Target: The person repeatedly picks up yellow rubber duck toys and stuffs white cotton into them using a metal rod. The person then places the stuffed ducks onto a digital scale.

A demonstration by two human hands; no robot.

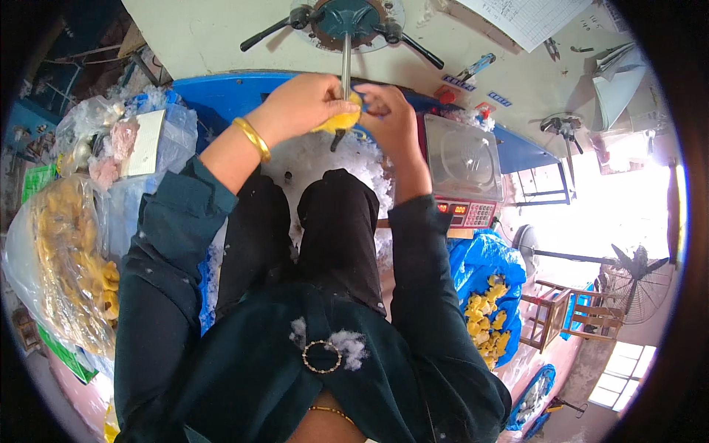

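A small yellow fabric piece (341,122), which looks like a plush toy skin, sits around the thin metal tube (346,65) jutting toward me from the bench. The tube's dark tip shows below the fabric. My left hand (310,105), with a gold bangle at its wrist, grips the piece from the left, thumb along its top. On the other side, my right hand (391,122) has curled fingers at the piece's right edge; its fingertips are partly hidden. White fluffy stuffing (354,159) lies below the hands.
Black handles (267,34) flank the tube's mount. A scale (461,166) stands right, above a blue bag of yellow pieces (484,317). Another clear bag of yellow pieces (70,251) is at left. Papers (528,18) lie on the bench (221,37); a fan (635,280) stands far right.
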